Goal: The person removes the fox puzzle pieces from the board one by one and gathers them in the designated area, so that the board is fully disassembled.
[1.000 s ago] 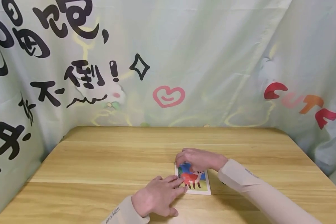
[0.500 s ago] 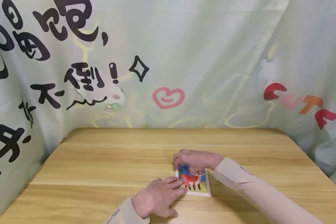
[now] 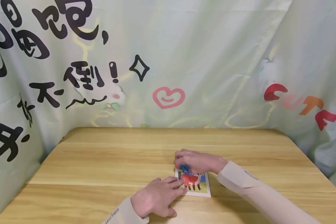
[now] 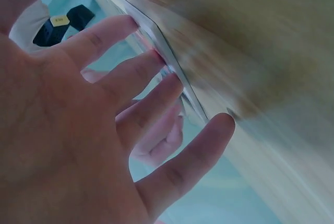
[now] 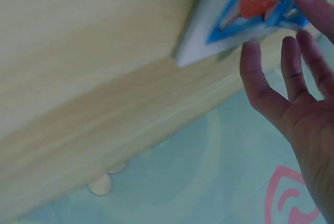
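— Picture (image 3: 191,180): lying where?
— On the tabletop (image 3: 114,161), showing a red animal.
— With the left grip (image 3: 158,197)?
— Spread, with fingertips on the picture's left side.
— With the right grip (image 3: 197,161)?
— Pinching the picture's blue part by the far left corner.
— Beyond?
— Hung with a curtain (image 3: 212,62).

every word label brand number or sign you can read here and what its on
"CUTE": curtain, right side
"不倒!": curtain, left side; the rest there is cut off, folded or unclear
Left sleeve: print too small to read surely
Right sleeve: print too blurred
Yellow label on black band: too small
Animal picture: no readable text
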The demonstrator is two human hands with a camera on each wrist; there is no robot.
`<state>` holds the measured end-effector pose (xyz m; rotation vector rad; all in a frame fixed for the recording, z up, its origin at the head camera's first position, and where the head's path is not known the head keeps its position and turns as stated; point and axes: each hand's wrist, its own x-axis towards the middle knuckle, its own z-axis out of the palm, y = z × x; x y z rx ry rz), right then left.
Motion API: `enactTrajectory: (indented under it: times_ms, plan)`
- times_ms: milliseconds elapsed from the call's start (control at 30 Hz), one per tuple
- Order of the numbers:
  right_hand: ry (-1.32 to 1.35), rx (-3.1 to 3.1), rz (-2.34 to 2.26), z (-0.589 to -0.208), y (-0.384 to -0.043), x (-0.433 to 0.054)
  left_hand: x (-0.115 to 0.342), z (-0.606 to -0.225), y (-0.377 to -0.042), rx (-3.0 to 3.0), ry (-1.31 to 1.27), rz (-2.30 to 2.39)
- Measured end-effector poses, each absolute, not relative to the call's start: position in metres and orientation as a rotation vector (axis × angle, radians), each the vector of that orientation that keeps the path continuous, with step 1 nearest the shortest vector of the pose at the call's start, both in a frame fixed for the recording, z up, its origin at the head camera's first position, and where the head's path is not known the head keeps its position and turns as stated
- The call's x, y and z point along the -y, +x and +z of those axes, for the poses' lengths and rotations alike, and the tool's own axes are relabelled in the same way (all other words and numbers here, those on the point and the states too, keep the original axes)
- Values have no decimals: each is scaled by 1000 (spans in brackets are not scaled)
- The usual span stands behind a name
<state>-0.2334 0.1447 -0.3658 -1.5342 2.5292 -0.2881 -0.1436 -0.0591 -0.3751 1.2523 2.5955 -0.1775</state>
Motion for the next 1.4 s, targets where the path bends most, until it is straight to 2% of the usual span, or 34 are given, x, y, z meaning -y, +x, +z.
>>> enactTrajectory:
  times_ms: [467, 767, 1100, 1400]
  plan:
    - [-1576, -2546, -585, -373, -233, -159, 58, -376, -143, -2601, 1252, -205]
    - [-1371, -2646, -375, -370, -228, -167, 57, -373, -144, -2608, 1259, -204]
    - [-1441, -2718, -292, -373, -225, -170, 58, -372, -142, -2610, 1229, -196]
    - [-1392, -2712, -294, -371, -220, -172, 57, -371, -141, -2610, 1220, -208]
